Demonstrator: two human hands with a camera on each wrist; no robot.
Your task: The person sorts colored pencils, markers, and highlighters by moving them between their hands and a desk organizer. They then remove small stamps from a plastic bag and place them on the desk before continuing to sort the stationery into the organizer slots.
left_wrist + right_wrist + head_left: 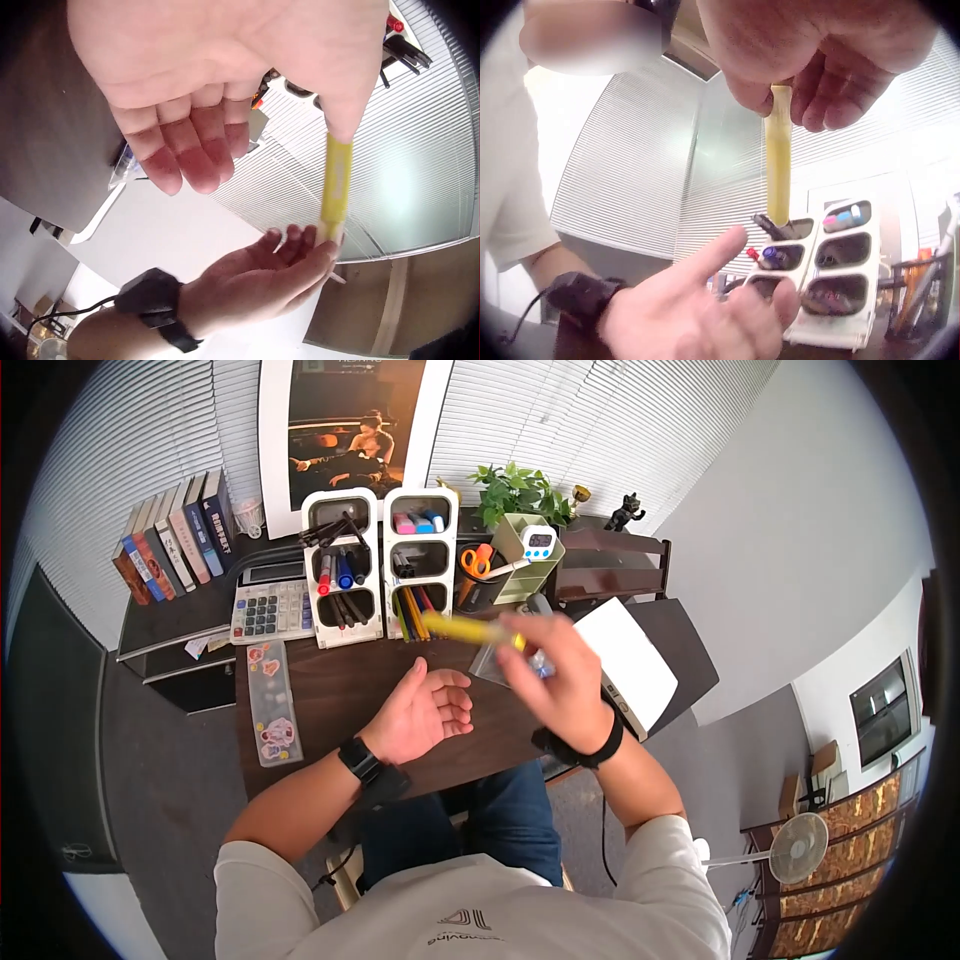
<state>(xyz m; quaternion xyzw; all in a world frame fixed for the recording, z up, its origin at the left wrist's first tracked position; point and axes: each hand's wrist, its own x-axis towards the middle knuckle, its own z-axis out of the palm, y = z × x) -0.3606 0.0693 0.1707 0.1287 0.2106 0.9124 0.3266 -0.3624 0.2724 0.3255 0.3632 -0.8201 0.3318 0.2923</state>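
Observation:
My right hand (562, 672) pinches a yellow highlighter (458, 627) between thumb and fingers, raised over the desk in front of the pen organizer (318, 622). In the right wrist view the highlighter (778, 169) points away from the fingertips; in the head view it is blurred. My left hand (416, 712) holds nothing, its palm turned inward, thumb up and fingers loosely bent, to the left of the right hand and lower. Pink and blue highlighters (420, 523) lie in the organizer's top right slot. Colored pencils (412, 610) fill the bottom right one.
Behind the right hand lie a clear plastic bag (487, 665) and a white laptop (630, 660). A calculator (270, 610) and a stickered pencil case (270, 700) are on the left. A pen cup with orange scissors (476, 563) stands right of the organizer, beside a green holder (515, 582).

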